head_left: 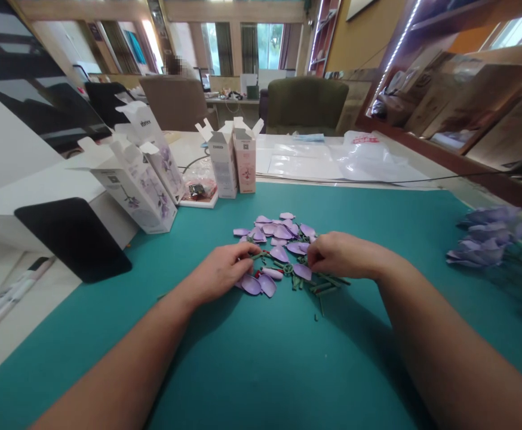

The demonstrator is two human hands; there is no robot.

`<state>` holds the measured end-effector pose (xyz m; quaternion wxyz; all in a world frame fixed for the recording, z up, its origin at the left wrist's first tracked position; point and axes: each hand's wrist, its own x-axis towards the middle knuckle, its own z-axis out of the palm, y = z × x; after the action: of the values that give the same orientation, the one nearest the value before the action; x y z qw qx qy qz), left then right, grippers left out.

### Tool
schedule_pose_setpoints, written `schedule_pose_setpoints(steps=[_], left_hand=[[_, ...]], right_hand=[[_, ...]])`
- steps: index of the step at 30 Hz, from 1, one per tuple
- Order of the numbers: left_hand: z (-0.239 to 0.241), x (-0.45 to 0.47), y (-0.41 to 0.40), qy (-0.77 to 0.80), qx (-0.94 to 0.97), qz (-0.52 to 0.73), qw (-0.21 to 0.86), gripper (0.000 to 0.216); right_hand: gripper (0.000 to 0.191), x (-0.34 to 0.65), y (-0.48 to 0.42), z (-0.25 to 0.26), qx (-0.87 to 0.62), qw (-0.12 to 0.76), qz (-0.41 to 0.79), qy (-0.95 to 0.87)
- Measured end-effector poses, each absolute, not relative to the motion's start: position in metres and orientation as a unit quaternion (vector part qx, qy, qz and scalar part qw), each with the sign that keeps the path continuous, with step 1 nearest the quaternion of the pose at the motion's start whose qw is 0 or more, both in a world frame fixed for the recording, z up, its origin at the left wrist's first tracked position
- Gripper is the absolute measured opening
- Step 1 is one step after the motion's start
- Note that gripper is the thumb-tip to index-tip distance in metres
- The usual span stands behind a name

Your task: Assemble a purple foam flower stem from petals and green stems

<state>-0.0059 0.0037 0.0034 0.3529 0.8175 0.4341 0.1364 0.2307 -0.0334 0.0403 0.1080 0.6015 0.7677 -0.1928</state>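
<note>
The left hand [220, 272] pinches a green plastic stem piece [259, 255] between its fingers [245, 253]. The right hand [339, 255] has its fingers curled and pressed together, their tips hidden, so I cannot tell what they hold. Loose lilac petals [279, 234] and green stem parts [328, 284] lie heaped between and beneath the hands, on a teal mat [368, 358] covering the bench. Opened flower-kit boxes [222, 160] stand at eleven o'clock; assembled purple blooms [482, 245] lie at three o'clock.
</note>
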Motion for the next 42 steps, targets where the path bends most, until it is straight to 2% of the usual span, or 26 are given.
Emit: schedule_pose_setpoints(steps=[6, 11, 18, 26, 31, 35, 38, 42], left_hand=[[0.004, -0.004, 0.002, 0.43, 0.821, 0.13, 0.352, 0.037], [0.007, -0.003, 0.001, 0.432, 0.815, 0.125, 0.367, 0.037], [0.007, -0.004, 0.001, 0.43, 0.817, 0.131, 0.362, 0.037], [0.007, -0.005, 0.001, 0.426, 0.822, 0.138, 0.351, 0.037], [0.008, -0.005, 0.0, 0.427, 0.819, 0.138, 0.357, 0.037], [0.006, -0.004, 0.001, 0.431, 0.82, 0.135, 0.351, 0.037], [0.006, -0.005, 0.002, 0.432, 0.82, 0.135, 0.35, 0.036], [0.006, -0.005, 0.002, 0.429, 0.82, 0.136, 0.353, 0.036]], right_hand=[[0.022, 0.22, -0.031, 0.028, 0.605, 0.156, -0.16, 0.764], [0.026, 0.221, -0.027, 0.023, 0.564, 0.084, -0.195, 0.798], [0.025, 0.241, -0.029, 0.035, 0.633, 0.026, -0.168, 0.756], [0.019, 0.255, -0.03, 0.045, 0.675, 0.083, -0.146, 0.719], [0.023, 0.257, -0.037, 0.036, 0.684, 0.104, -0.166, 0.702], [0.023, 0.25, -0.038, 0.023, 0.664, 0.07, -0.198, 0.717], [0.025, 0.246, -0.033, 0.021, 0.648, 0.01, -0.249, 0.72], [0.028, 0.249, -0.023, 0.031, 0.683, -0.058, -0.215, 0.696]])
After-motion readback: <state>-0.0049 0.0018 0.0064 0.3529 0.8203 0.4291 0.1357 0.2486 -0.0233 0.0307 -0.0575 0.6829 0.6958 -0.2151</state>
